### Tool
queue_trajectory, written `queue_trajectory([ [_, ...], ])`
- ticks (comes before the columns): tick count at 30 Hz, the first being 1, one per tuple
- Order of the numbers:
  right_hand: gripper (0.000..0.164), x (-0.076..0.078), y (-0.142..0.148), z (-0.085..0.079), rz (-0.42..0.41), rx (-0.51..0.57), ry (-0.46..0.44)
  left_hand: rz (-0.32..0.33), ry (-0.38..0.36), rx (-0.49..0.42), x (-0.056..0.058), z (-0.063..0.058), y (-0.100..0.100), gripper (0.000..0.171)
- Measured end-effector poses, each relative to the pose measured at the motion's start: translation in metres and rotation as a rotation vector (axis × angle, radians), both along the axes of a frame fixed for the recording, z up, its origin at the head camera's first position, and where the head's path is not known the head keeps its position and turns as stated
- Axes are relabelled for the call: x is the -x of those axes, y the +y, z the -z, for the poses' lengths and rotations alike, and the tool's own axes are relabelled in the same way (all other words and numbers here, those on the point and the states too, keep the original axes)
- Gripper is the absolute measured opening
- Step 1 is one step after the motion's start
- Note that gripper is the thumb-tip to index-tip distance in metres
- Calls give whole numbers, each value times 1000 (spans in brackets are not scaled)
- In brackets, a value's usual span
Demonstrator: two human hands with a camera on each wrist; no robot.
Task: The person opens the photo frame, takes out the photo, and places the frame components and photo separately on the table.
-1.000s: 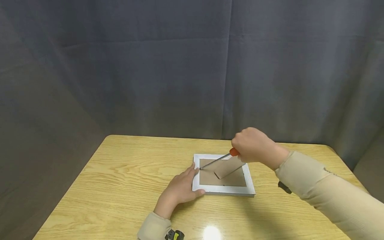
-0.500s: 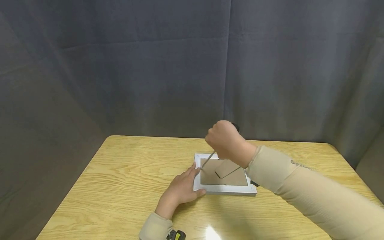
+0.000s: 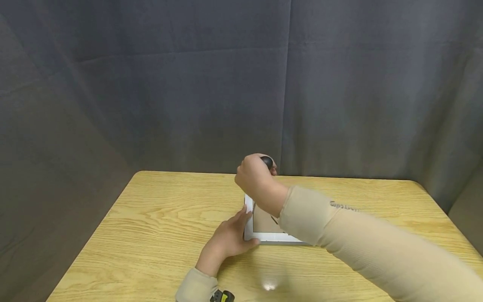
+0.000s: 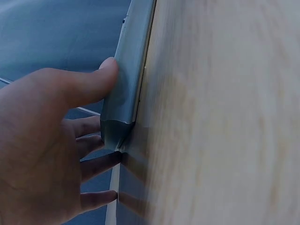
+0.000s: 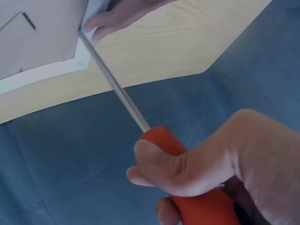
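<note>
A white picture frame (image 3: 274,238) lies on the table with its brown backing board (image 3: 264,222) facing up. My left hand (image 3: 227,238) steadies its left end, the thumb against the near edge and the other fingers stretched along the left side. My right hand (image 3: 256,180) grips a screwdriver (image 5: 206,207) by its orange handle, the black butt pointing up. In the right wrist view the metal shaft (image 5: 119,91) slants to the inner edge of the frame, close to the left fingers. My right hand and sleeve cover the frame's right part in the head view.
The wooden table (image 3: 162,218) reaches out on both sides of the frame. Dark grey curtains (image 3: 211,105) hang behind it and at the sides. A stand flap's dark edge (image 5: 29,20) shows on the backing board.
My right hand has swung left with the screwdriver, which has gone from a low slant to steeper, while its tip stays at the frame's left inner edge. My left hand stays in place.
</note>
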State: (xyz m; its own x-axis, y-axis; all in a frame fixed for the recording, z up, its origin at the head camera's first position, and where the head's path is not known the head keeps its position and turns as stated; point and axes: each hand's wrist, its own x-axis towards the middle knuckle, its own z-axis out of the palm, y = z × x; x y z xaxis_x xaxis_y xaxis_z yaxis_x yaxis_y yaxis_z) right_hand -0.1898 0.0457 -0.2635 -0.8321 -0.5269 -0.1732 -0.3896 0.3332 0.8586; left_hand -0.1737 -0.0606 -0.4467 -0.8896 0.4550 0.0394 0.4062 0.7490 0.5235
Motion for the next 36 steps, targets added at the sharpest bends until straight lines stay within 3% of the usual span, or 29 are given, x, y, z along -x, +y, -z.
queue_trajectory([
  [7,20,-2,-7,0,24,-59,12,6,12,0,0,-2,4,81],
  [12,25,0,1,0,0,-16,18,-15,8,21,0,-2,5,83],
  [17,20,9,18,-3,-54,59,7,-58,-29,26,0,-1,7,82],
  [22,26,24,49,-9,-111,245,-61,-76,-77,12,1,0,8,83],
  [27,33,37,84,-8,-72,480,-191,-76,-98,22,0,-1,8,86],
  [31,39,42,111,0,-48,611,-262,-72,-94,38,-2,-2,9,86],
  [36,34,40,140,12,-79,736,-309,-71,-83,49,-3,-3,10,85],
])
